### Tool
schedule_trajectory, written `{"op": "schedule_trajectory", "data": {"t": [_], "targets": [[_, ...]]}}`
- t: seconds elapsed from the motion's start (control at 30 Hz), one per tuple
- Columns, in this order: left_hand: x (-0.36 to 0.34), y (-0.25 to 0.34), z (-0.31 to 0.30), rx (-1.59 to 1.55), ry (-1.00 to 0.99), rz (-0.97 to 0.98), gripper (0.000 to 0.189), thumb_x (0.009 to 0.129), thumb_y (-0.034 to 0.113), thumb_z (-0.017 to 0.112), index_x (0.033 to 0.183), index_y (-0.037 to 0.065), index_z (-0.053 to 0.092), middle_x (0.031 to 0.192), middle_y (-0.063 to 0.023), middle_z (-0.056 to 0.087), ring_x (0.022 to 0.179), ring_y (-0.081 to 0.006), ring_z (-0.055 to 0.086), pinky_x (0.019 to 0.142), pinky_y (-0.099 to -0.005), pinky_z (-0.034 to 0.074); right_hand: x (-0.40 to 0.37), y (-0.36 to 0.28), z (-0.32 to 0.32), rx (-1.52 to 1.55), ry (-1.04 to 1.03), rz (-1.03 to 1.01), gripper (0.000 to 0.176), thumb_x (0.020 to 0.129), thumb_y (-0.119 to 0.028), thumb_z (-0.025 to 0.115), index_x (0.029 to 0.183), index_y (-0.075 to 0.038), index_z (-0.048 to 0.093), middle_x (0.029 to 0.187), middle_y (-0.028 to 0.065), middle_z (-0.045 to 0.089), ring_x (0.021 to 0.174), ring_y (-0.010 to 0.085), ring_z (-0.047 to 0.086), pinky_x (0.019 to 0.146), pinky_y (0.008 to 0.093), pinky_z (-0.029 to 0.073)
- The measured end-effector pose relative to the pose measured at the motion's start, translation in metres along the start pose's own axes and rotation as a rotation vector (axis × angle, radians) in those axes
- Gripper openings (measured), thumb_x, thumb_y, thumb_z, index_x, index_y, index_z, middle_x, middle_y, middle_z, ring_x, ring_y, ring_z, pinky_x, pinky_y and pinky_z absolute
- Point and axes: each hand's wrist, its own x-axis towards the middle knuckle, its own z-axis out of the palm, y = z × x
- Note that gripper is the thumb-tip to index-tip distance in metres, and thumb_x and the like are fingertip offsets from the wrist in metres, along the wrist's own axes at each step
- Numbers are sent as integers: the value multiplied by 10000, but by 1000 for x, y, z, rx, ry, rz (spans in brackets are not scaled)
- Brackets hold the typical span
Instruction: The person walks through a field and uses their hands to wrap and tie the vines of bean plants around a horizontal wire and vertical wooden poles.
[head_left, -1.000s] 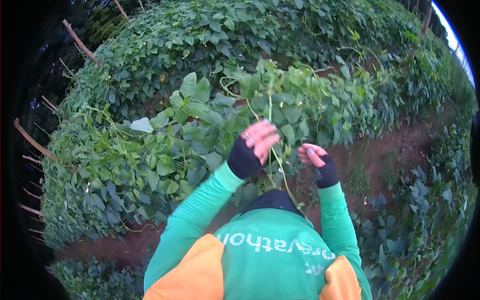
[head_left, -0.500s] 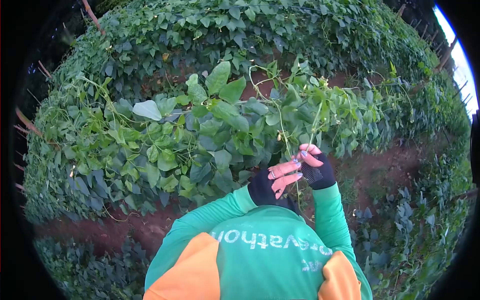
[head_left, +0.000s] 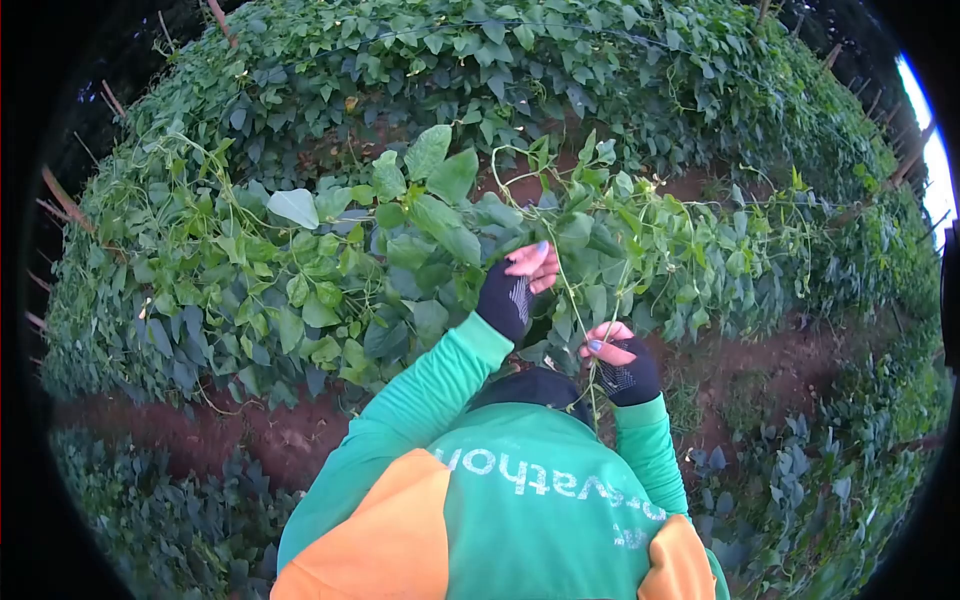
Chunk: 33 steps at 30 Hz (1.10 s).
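Note:
My right hand [head_left: 612,347], in a dark fingerless glove, pinches thin green vine stems [head_left: 570,290] in front of my chest. Loose stem ends hang below its fingertips toward my shirt. Higher up and to the left, my left hand [head_left: 530,270], gloved the same way, has its fingers drawn together against one of these stems; the exact grip is partly hidden. Broad green leaves [head_left: 440,225] of the climbing plant surround the left hand. The stems rise from my right hand into the foliage, one of them curving over at the top.
A leafy row [head_left: 300,270] runs across in front of me, with a taller vine row [head_left: 500,60] behind it. Reddish soil [head_left: 250,430] shows between rows. Wooden stakes [head_left: 65,195] stand at the left, and low plants [head_left: 160,510] grow near my sides.
My left hand has moved up and left, away from my right hand, along the vine stem. My right hand sits slightly lower and still pinches the stems.

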Motion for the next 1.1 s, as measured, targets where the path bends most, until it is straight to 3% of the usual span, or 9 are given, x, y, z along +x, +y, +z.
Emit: {"op": "schedule_trajectory", "data": {"t": [0.1, 0.3, 0.37, 0.43, 0.5, 0.6, 0.87, 1.0, 1.1], "targets": [[19, 12, 22, -175, 94, -247, 478, 844, 417, 629, 1109, 32, 525, 996, -63, 596, 961, -183, 588, 823, -302, 477, -1, -6, -6, -62, -19, 13, 158, 802, -18, 622, 951, -21, 570, 909, 77, 620, 789, 160, 613, 725, 278, 477], [32, -23, 15, 28, 238, -35, 107, 809, 210, 629, 833, 116, 583, 630, -7, 453, 511, -132, 472, 506, -300, 424, 5, -17, -14, -62, -121, 38, 152, 793, 12, 623, 931, -20, 570, 909, 87, 626, 772, 163, 600, 738, 281, 476], [52, -59, -28, 472, 103, 637, 151, 780, 106, 575, 910, 36, 546, 756, -63, 538, 652, -177, 555, 579, -311, 469, 4, -27, -14, -35, -110, 43, 140, 799, 3, 624, 927, -22, 573, 912, 89, 633, 768, 164, 600, 731, 279, 477], [40, -52, -22, 706, 40, 963, 194, 765, 55, 547, 949, -4, 528, 819, -91, 581, 722, -199, 597, 616, -316, 491, 6, -35, -14, -56, -111, 56, 134, 802, -3, 624, 925, -24, 575, 914, 90, 635, 767, 162, 599, 729, 278, 478], [21, -37, 1, -95, 167, 188, 148, 809, 99, 531, 935, 31, 567, 803, -95, 600, 660, -171, 556, 570, -300, 454, 7, -35, -17, -79, -112, 70, 128, 805, -9, 624, 923, -25, 576, 917, 90, 638, 765, 161, 599, 726, 278, 479], [19, -23, -4, -331, 51, 1, 151, 838, 140, 537, 943, 35, 559, 823, -89, 596, 658, -166, 535, 538, -283, 429, 12, -28, -24, -100, -127, 94, 121, 810, -19, 620, 922, -25, 576, 919, 91, 638, 767, 159, 598, 725, 279, 478], [12, -1, -6, -377, -88, -212, 188, 917, 193, 547, 1055, 65, 532, 716, 17, 464, 540, -70, 395, 437, -212, 319, 8, -30, -28, -139, -140, 98, 122, 801, -10, 615, 913, -27, 569, 878, 83, 636, 751, 153, 591, 704, 273, 467], [15, -5, -19, -254, -157, -144, 192, 916, 203, 551, 1045, 60, 550, 697, 21, 454, 546, -67, 407, 434, -209, 310, 8, -37, -40, -141, -132, 48, 114, 801, -10, 613, 902, -32, 563, 879, 85, 634, 730, 152, 584, 696, 272, 464], [7, -1, -25, -36, 76, -117, 186, 910, 200, 560, 1033, 60, 565, 708, 16, 485, 576, -80, 465, 458, -218, 370, 6, -44, -56, -93, -54, -39, 109, 802, -4, 613, 891, -35, 559, 880, 86, 633, 715, 153, 577, 689, 271, 462]]}}
